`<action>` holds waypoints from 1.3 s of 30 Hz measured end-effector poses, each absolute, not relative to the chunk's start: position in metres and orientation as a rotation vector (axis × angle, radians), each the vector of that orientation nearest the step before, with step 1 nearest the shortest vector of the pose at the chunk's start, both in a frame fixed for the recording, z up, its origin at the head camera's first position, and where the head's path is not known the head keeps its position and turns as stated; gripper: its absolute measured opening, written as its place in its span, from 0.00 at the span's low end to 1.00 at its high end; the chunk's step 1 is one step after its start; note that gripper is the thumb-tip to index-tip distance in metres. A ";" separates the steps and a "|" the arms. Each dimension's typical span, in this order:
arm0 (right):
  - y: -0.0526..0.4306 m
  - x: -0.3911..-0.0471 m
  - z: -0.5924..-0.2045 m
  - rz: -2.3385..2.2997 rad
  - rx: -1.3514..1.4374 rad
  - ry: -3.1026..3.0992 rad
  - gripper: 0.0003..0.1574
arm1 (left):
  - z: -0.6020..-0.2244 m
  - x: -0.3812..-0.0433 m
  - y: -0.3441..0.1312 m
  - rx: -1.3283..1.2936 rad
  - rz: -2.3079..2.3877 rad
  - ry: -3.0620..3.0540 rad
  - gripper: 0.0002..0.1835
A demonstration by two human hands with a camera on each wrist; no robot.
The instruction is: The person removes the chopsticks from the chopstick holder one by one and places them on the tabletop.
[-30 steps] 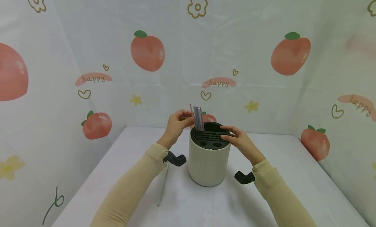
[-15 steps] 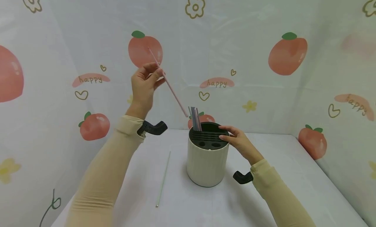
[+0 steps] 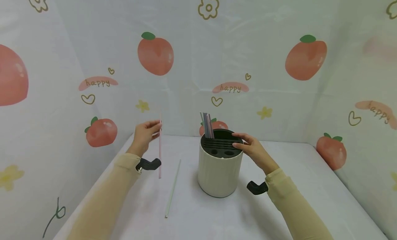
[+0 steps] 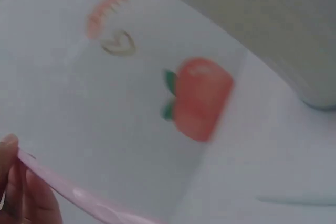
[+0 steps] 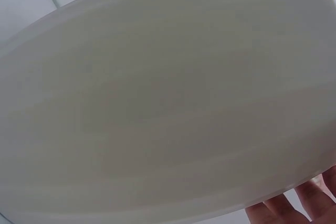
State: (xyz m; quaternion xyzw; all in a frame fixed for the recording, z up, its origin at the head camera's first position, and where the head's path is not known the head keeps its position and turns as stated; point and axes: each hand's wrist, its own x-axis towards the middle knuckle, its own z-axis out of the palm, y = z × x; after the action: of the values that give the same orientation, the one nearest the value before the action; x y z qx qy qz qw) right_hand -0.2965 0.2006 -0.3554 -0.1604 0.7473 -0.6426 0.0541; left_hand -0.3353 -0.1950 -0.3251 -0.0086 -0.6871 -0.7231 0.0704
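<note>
In the head view my left hand (image 3: 145, 135) pinches a pink straw (image 3: 160, 150) between thumb and fingers, and it hangs nearly upright left of the holder. The left wrist view shows the pink straw (image 4: 73, 195) running down from the fingertips. A cream, ribbed utensil holder (image 3: 218, 176) with a black slotted top stands in the middle of the table. Several thin straws (image 3: 207, 126) in grey, green and pink lean in its rear opening. My right hand (image 3: 252, 148) grips the holder's right rim, thumb over the black top; its fingers (image 5: 278, 208) show beside the holder wall.
A pale green straw (image 3: 173, 190) lies on the white table (image 3: 279, 198) left of the holder. Behind rises a white backdrop (image 3: 192, 60) printed with fruit and hearts. Dark wrist cameras (image 3: 149, 164) sit on both sleeves.
My left hand has drawn the pink straw out of the holder, raised it to the upper left, then lowered it and turned it nearly upright. The right hand stays at the rim.
</note>
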 end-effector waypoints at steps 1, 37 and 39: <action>0.201 -0.296 -0.355 -1.949 -0.487 2.271 0.35 | -0.339 -0.336 -0.196 0.015 -2.146 -2.134 0.18; 0.202 -0.298 -0.358 -1.955 -0.520 2.253 0.34 | -0.472 -0.336 -0.181 0.278 -1.681 -2.738 0.09; 0.202 -0.298 -0.358 -1.953 -0.524 2.253 0.34 | -0.474 -0.337 -0.181 0.284 -1.659 -2.749 0.09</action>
State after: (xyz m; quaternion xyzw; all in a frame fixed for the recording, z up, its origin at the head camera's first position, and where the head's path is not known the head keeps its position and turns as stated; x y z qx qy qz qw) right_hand -0.2977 0.2018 -0.3583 -0.1728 0.7429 -0.6441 0.0571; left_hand -0.3374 -0.1811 -0.4743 0.0881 -0.8520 -0.5144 -0.0408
